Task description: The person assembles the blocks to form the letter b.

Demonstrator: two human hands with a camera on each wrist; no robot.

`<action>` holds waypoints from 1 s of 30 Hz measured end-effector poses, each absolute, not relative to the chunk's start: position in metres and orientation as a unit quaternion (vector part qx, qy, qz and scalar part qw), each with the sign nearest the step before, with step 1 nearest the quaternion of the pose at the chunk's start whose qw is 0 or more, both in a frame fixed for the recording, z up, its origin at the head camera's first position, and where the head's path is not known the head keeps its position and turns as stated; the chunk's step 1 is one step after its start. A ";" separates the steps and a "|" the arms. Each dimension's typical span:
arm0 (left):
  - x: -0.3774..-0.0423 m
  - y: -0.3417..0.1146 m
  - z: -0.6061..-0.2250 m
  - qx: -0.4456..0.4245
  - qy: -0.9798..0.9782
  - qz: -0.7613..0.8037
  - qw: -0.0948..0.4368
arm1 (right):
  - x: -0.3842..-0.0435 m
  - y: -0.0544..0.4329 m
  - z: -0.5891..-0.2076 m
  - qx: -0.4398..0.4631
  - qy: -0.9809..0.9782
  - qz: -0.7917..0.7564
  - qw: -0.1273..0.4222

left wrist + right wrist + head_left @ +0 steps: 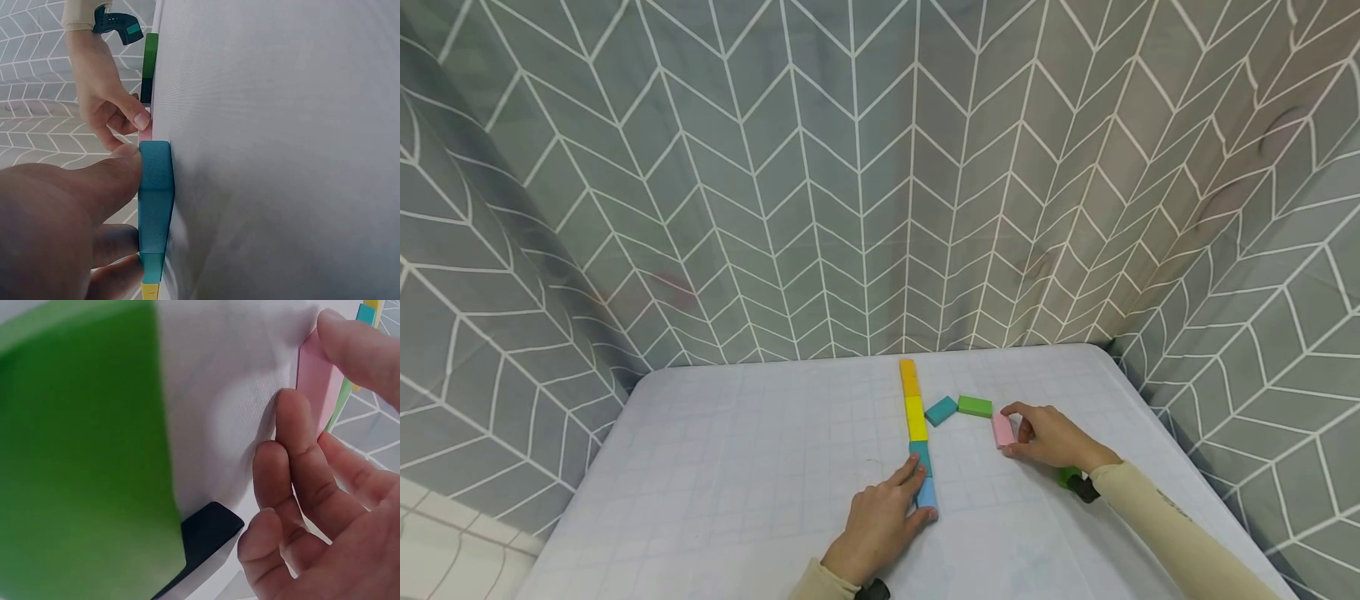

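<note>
A straight row on the table runs from an orange block (910,379) through a yellow block (916,418) and a teal block (922,458) to a light blue block (927,497). My left hand (880,523) rests on this row, fingertips on the teal block and thumb at the light blue block's near end. To the right, a second teal block (942,411) lies slanted, its corner close to a light green block (975,407). My right hand (1051,435) pinches a pink block (1002,431) between thumb and index finger beside the light green block's right end.
A darker green block (1067,477) lies under my right wrist, with a black piece (211,532) against it. White cloth covers the table (737,450). Grey patterned curtains (820,208) stand along its back and sides.
</note>
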State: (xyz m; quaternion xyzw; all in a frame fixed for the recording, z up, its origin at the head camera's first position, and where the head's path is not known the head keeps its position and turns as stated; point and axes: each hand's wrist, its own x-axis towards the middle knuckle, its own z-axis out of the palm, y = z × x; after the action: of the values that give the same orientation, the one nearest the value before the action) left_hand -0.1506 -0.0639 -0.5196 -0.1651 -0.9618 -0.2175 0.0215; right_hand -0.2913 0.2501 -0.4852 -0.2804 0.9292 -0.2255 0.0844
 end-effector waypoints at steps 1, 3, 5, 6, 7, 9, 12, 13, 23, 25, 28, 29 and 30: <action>-0.151 -0.064 -0.519 -0.166 -0.962 -0.217 0.021 | -0.291 0.250 -0.485 -0.280 0.929 -0.226 0.085; -0.151 -0.063 -0.520 -0.167 -0.961 -0.218 0.019 | -0.291 0.251 -0.485 -0.281 0.929 -0.227 0.085; -0.151 -0.063 -0.520 -0.167 -0.962 -0.217 0.018 | -0.291 0.252 -0.486 -0.282 0.928 -0.229 0.084; -0.151 -0.062 -0.519 -0.167 -0.962 -0.217 0.018 | -0.290 0.252 -0.486 -0.282 0.928 -0.230 0.082; -0.151 -0.062 -0.519 -0.167 -0.962 -0.217 0.017 | -0.290 0.252 -0.486 -0.283 0.927 -0.231 0.082; -0.151 -0.062 -0.519 -0.167 -0.961 -0.217 0.017 | -0.289 0.253 -0.486 -0.283 0.927 -0.232 0.082; -0.151 -0.061 -0.519 -0.168 -0.961 -0.218 0.016 | -0.287 0.254 -0.485 -0.286 0.926 -0.233 0.081; -0.151 -0.061 -0.519 -0.168 -0.961 -0.218 0.014 | -0.286 0.254 -0.484 -0.285 0.926 -0.232 0.080; -0.151 -0.062 -0.522 -0.168 -0.960 -0.222 0.017 | -0.288 0.308 -0.469 -0.222 0.953 -0.205 0.025; -0.151 -0.063 -0.521 -0.169 -0.960 -0.222 0.018 | -0.286 0.318 -0.470 -0.211 0.957 -0.199 0.024; -0.151 -0.063 -0.520 -0.167 -0.961 -0.221 0.015 | -0.283 0.328 -0.475 -0.208 0.956 -0.204 0.043; -0.151 -0.063 -0.520 -0.165 -0.961 -0.220 0.013 | -0.282 0.330 -0.477 -0.210 0.954 -0.210 0.048; -0.151 -0.063 -0.519 -0.164 -0.962 -0.219 0.013 | -0.281 0.330 -0.478 -0.215 0.951 -0.218 0.054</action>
State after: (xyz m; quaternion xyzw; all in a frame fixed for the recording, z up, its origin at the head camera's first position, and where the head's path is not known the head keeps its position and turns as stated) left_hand -0.1515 -0.0634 -0.5193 -0.1639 -0.9617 -0.2192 0.0129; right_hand -0.2808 0.3302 -0.4783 -0.2148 0.9506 -0.2177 0.0537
